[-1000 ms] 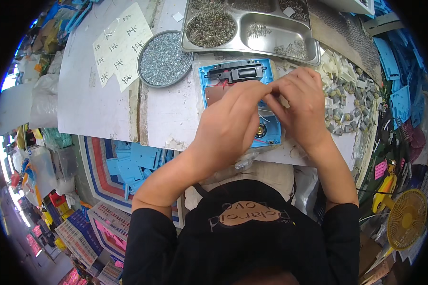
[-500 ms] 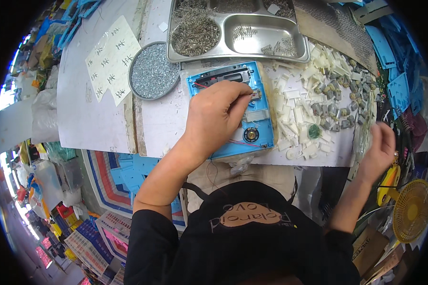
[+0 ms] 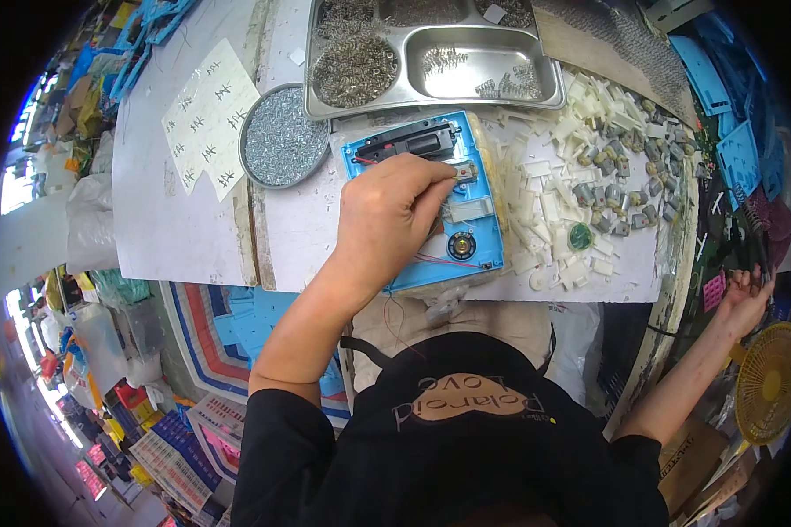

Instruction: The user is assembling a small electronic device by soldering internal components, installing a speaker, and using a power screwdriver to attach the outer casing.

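Observation:
A blue plastic casing (image 3: pixel 489 230) lies on the table in front of me, its inside facing up. Inside it are a black module (image 3: pixel 413 143), a round speaker (image 3: pixel 461 247), a grey flat piece (image 3: pixel 470 211) and thin red wires. My left hand (image 3: pixel 382 211) reaches over the casing, thumb and forefinger pinched on a small grey part (image 3: pixel 465 173) near its right side. Far to the right, beyond the table's edge, my right hand (image 3: pixel 743 306) has its fingers curled at a dark, elongated object (image 3: pixel 761 239), whose kind I cannot make out.
A round dish (image 3: pixel 283 136) of small metal pieces stands left of the casing, beside a marked paper sheet (image 3: pixel 209 119). Behind is a metal tray (image 3: pixel 422 107) with springs. White plastic parts (image 3: pixel 545 206) and grey blocks (image 3: pixel 611 195) cover the right side. A yellow fan (image 3: pixel 769 382) stands lower right.
My right hand has moved outward to the right, away from the table's edge, to the dark object. My left hand stays pinched at the casing. The whole view has shifted slightly.

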The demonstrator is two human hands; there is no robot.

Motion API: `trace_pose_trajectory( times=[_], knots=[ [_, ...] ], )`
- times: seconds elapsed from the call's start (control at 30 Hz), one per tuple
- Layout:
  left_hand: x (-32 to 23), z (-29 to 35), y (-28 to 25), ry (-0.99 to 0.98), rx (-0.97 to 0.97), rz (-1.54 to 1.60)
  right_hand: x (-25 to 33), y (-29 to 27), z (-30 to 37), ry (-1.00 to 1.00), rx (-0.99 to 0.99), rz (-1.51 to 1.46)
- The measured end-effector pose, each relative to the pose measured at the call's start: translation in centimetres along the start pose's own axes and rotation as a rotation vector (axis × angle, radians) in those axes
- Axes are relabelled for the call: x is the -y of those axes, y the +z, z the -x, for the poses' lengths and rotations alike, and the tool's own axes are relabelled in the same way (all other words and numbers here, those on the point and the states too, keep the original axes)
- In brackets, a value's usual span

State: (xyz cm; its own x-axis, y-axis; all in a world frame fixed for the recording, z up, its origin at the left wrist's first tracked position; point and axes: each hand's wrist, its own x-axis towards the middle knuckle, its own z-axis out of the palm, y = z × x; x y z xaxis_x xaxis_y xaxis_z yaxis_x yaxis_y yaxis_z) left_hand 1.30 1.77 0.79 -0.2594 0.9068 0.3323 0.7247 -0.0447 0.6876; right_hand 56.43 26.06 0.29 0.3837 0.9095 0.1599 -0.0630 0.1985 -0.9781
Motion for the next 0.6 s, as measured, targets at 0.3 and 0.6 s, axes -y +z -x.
trace_pose_trajectory(
  times=[0.3, 0.6],
  knots=[
    [0.2, 0.3, 0.5, -0.085, -0.029, 0.074, 3.5, -6.1, 5.2, -0.122, 0.074, -0.108],
    [0.5, -0.1, 1.3, 0.088, -0.043, -0.035, 3.3, 14.3, 19.7, 0.243, 0.587, -0.147]
  ],
)
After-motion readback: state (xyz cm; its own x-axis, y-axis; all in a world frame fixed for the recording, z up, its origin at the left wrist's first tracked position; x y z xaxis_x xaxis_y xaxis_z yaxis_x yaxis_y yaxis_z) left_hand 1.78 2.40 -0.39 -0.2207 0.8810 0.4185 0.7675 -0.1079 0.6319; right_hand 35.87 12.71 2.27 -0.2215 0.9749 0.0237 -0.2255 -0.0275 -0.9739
